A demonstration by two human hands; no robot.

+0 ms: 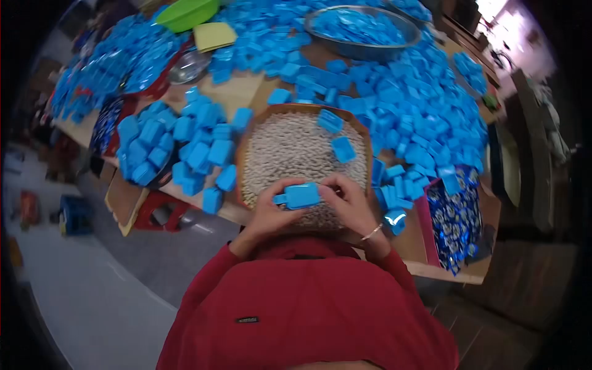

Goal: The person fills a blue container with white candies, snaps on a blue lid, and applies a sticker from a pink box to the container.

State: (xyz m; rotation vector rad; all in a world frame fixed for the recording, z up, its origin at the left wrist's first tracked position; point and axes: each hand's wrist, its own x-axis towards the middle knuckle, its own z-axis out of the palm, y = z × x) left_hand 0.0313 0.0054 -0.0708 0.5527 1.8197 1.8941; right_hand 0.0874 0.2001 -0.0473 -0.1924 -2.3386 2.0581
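Between both hands, above the near part of a wide tray [243, 157], is a small blue case [302, 195]. My left hand [274, 206] has its fingers closed around the left end of the case. The thumb and fingers of my right hand [346, 200] pinch its right end. Small pale pellet-like pieces [283, 145] fill the tray. Two more blue pieces, an upper one [330, 121] and a lower one [343, 150], lie on the pellets at the right side of the tray.
Blue cases [200, 148] are heaped left of the tray, and a large pile [425, 111] spreads to its right. A metal basin [364, 50] with blue pieces, a green bowl [188, 15] and yellow cloth [214, 36] stand farther back. Patterned packaging [456, 219] lies at right.
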